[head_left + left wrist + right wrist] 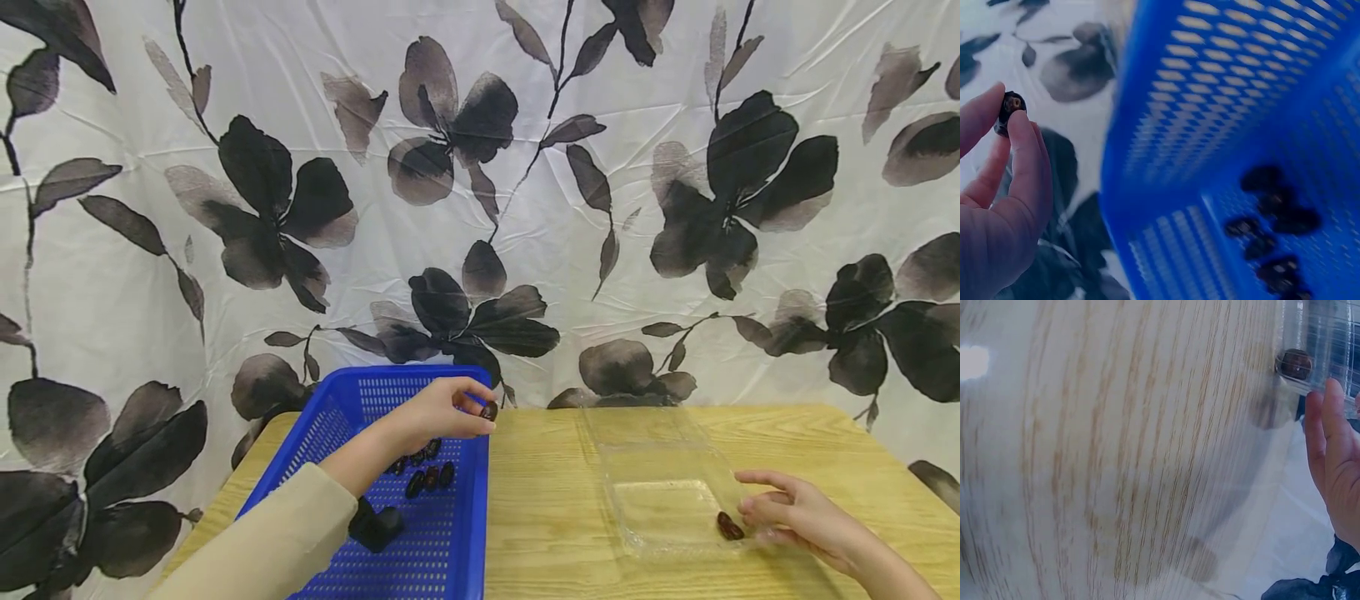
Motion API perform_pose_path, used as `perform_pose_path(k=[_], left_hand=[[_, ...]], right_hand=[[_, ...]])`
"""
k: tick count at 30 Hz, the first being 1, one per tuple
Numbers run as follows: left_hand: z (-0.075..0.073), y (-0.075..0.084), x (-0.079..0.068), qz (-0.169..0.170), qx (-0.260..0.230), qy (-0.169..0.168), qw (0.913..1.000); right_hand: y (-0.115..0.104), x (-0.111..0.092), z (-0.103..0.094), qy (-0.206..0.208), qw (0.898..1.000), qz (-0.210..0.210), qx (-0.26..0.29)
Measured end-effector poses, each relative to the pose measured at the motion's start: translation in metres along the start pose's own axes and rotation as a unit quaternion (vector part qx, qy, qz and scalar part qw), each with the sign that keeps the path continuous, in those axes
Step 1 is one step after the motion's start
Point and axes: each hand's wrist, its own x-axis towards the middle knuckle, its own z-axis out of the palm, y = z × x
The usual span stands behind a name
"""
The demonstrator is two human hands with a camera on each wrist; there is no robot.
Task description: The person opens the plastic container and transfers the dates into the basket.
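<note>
My left hand (442, 408) is raised over the right rim of a blue plastic basket (480, 517). Between its thumb and fingertips it pinches a dark brown date (1011, 112), whose end shows in the left wrist view. Several more dates (431, 477) lie on the basket floor, next to a black blocky object (377, 529). On the right, my right hand (806, 521) rests at the side of a clear plastic container (660, 546), its fingers (1334, 419) fairly straight by the wall. A single date (729, 526) sits in the container's near right corner.
Everything stands on a light wood-grain table (543, 500). Behind it hangs a white curtain (570, 275) with dark flowers. The container's clear lid (645, 422) lies folded back toward the curtain. A strip of table separates basket and container.
</note>
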Motion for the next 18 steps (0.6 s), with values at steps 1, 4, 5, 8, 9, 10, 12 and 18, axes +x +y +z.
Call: perform_pose_path(k=[1, 4, 5, 8, 9, 10, 12, 18], left_hand=[[-0.004, -0.004, -0.003, -0.004, 0.001, 0.003, 1.0000], [-0.015, -0.019, -0.010, -0.021, 0.006, 0.018, 0.9996], [-0.018, -0.025, -0.012, -0.027, 0.009, 0.024, 0.9993], [-0.028, -0.041, -0.019, -0.047, 0.027, 0.035, 0.9979], [-0.031, -0.047, -0.021, -0.053, 0.035, 0.036, 0.9973], [-0.035, -0.052, -0.022, -0.059, 0.047, 0.035, 0.9965], [-0.041, -0.062, -0.025, -0.067, 0.069, 0.034, 0.9948], [-0.053, -0.085, -0.029, -0.082, 0.097, 0.028, 0.9915]], right_hand=[[0.000, 0.000, 0.000, 0.000, 1.000, 0.000, 0.000], [0.000, 0.000, 0.000, 0.000, 1.000, 0.006, -0.001], [-0.001, 0.000, 0.000, -0.001, 1.000, 0.008, -0.001], [-0.001, 0.001, 0.000, 0.000, 1.000, 0.014, -0.001], [0.000, 0.001, 0.000, 0.001, 1.000, 0.011, -0.002], [0.000, 0.001, 0.000, 0.001, 1.000, 0.011, -0.003], [0.001, 0.001, 0.000, 0.002, 1.000, 0.011, -0.005], [0.001, 0.001, -0.001, 0.002, 1.000, 0.011, -0.007]])
